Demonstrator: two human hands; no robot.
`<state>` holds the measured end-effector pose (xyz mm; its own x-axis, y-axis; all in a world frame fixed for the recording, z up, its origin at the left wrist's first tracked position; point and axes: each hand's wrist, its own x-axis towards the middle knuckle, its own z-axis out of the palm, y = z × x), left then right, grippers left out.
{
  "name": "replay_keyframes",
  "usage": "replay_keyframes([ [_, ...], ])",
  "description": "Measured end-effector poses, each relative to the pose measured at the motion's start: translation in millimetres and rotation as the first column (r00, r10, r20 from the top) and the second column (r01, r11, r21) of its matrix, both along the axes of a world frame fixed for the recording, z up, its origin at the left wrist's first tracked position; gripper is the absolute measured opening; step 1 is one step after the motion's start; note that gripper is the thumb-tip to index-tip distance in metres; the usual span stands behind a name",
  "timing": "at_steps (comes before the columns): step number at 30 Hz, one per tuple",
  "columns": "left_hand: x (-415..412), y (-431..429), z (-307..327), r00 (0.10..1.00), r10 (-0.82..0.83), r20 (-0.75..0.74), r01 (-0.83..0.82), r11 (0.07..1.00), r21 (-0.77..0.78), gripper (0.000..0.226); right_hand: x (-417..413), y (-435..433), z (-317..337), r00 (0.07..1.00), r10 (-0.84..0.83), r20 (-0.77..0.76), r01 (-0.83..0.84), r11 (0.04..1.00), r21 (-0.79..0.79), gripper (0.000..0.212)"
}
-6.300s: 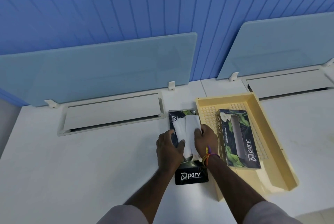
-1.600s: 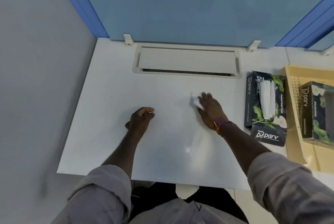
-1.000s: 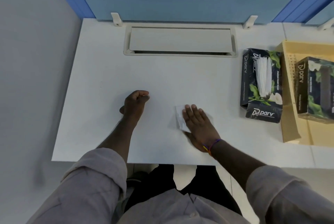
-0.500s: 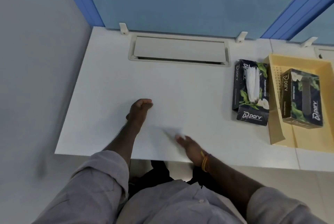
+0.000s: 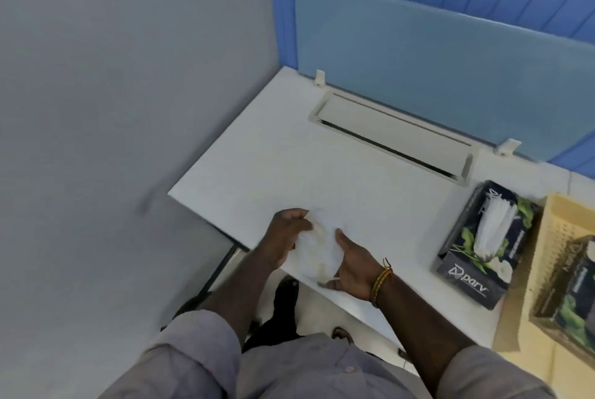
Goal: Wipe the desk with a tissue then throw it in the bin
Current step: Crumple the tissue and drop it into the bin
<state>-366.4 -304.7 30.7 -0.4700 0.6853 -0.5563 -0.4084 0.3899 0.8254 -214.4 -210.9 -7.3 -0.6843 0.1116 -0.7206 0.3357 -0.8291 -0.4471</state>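
A crumpled white tissue (image 5: pixel 317 247) with brownish smudges is held between both hands just above the front edge of the white desk (image 5: pixel 322 173). My left hand (image 5: pixel 285 239) grips its left side, fingers curled around it. My right hand (image 5: pixel 354 265), with a thread band on the wrist, holds its right side and lower corner. No bin is in view.
A dark tissue box (image 5: pixel 483 244) with white tissues sticking out lies on the desk to the right. A yellow tray (image 5: pixel 560 228) holding a second box (image 5: pixel 576 289) is at the far right. A cable flap (image 5: pixel 392 137) and blue divider (image 5: pixel 434 76) are behind. A grey wall (image 5: pixel 112 108) stands to the left.
My right hand stopped wiping and lifted the tissue off the desk. My left hand left its fist on the desk and joined it on the tissue. The view swung left.
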Motion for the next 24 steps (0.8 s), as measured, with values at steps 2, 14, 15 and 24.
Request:
replay_keyframes([
  [2, 16.6, -8.0, 6.0, 0.981, 0.099, -0.166, -0.107, 0.994, -0.038, 0.018, 5.8, -1.4, 1.9, 0.982, 0.147, 0.117, -0.146, 0.989, -0.023, 0.081],
  [14, 141.8, -145.8, -36.6, 0.717, -0.081, -0.693, -0.241, 0.903, -0.355, 0.045, -9.0, -98.1, -4.0, 0.967, 0.243, -0.072, -0.247, 0.967, -0.065, 0.032],
  [15, 136.8, -178.6, -49.7, 0.748, 0.036, -0.663, -0.324, 0.891, -0.317, 0.039, -22.0, -135.8, -12.4, 0.944, 0.326, -0.057, -0.327, 0.945, -0.012, 0.032],
  [24, 143.9, -179.6, -49.2, 0.772, 0.609, -0.182, -0.635, 0.752, -0.175, 0.044, -13.5, -138.9, -13.5, 0.915, 0.354, 0.191, -0.398, 0.867, 0.299, 0.007],
])
